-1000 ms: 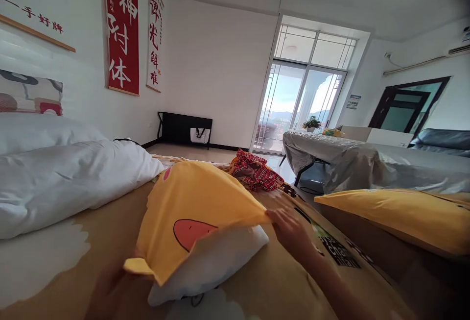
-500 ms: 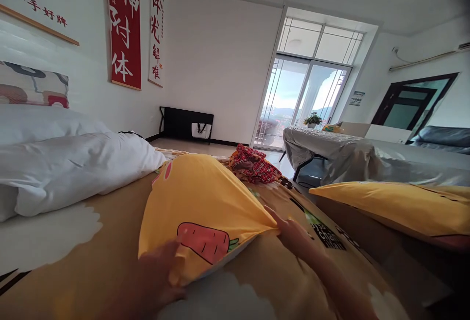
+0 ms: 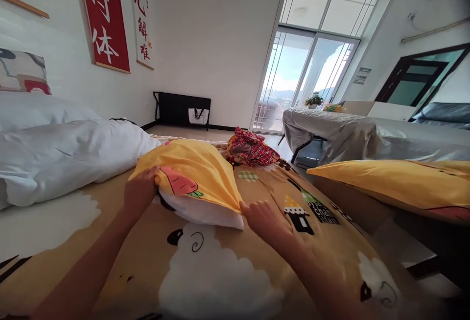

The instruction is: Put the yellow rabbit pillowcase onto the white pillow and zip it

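A yellow pillowcase [image 3: 201, 163] with a printed carrot lies on the bed, partly over a white pillow [image 3: 205, 210] that shows below its near edge. My left hand [image 3: 144, 185] is closed on the pillowcase's edge, left of the carrot. At the near right corner, the fingers of my right hand [image 3: 259, 214] pinch the cloth and draw it taut. Beneath both lies a brown bed sheet [image 3: 128, 246] printed with sheep.
White bedding [image 3: 73, 151] is heaped on the left. Crumpled red plaid cloth [image 3: 251, 148] sits beyond the pillowcase. Another yellow pillow [image 3: 396, 185] lies at the right, and a plastic-covered table [image 3: 326, 121] stands behind it.
My left hand has moved up and away, gripping the pillowcase edge. The pillowcase has shifted away and flattened, baring the white pillow underneath. My right hand has moved slightly left with its corner.
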{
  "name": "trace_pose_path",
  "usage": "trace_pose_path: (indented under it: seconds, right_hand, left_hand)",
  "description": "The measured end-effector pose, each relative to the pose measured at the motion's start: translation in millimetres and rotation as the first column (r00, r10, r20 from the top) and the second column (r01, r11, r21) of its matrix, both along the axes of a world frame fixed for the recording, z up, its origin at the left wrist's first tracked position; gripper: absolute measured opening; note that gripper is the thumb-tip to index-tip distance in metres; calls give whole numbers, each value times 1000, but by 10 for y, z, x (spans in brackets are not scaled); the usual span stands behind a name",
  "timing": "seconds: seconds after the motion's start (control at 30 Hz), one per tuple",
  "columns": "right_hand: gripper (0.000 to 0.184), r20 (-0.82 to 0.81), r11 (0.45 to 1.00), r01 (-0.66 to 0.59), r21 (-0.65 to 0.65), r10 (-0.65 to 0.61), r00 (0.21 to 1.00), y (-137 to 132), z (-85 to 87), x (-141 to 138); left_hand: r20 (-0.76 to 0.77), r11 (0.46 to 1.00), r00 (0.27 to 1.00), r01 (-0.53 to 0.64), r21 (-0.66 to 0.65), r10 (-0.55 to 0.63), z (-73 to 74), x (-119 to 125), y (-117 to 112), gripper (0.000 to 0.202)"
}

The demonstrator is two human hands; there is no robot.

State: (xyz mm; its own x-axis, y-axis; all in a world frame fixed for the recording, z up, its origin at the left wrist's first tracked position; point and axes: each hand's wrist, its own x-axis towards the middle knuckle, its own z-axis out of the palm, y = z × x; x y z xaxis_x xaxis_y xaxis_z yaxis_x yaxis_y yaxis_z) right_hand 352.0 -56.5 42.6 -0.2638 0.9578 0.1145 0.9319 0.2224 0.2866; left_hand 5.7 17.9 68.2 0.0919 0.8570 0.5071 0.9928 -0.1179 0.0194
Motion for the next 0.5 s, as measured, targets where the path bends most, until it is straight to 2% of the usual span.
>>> trace_pose_path:
  seconds: [0.03,0.1,0.17,0.23,0.3,0.37,0.43,0.5]
  right_hand:
    - [32,10,999,-31,12,31,999,-71,-123,-63]
    - [39,11,996,-92,-6,92,996,-205,-417,-141]
    - [46,-2,990,-140,5,140,990,-319,-679,-132]
    - [51,-13,977,-190,91,192,981,-412,-819,-50]
    - [53,-8,951,-221,217,228,974,-478,-818,55]
    - [54,19,928,-236,289,240,970,-504,-737,136]
    - [54,54,918,-247,311,242,969,-495,-674,171]
    - [57,90,911,-263,317,247,965,-479,-697,183]
  left_hand:
    - [10,999,1000,25,-36,-24,-173,-62,-63,44]
    - [77,979,990,133,-154,-122,-615,-259,-260,48]
    - [256,950,948,242,-198,-188,-1021,-546,-491,52]
    - [415,927,897,276,-255,-152,-1254,-853,-694,50]
    - [551,909,829,301,-289,-99,-1309,-1091,-835,42]
    - [639,883,758,382,-272,-131,-1265,-1207,-912,32]
    - [650,871,723,453,-191,-233,-1195,-1193,-947,30]
    - [600,887,744,446,-117,-295,-1116,-1085,-970,31]
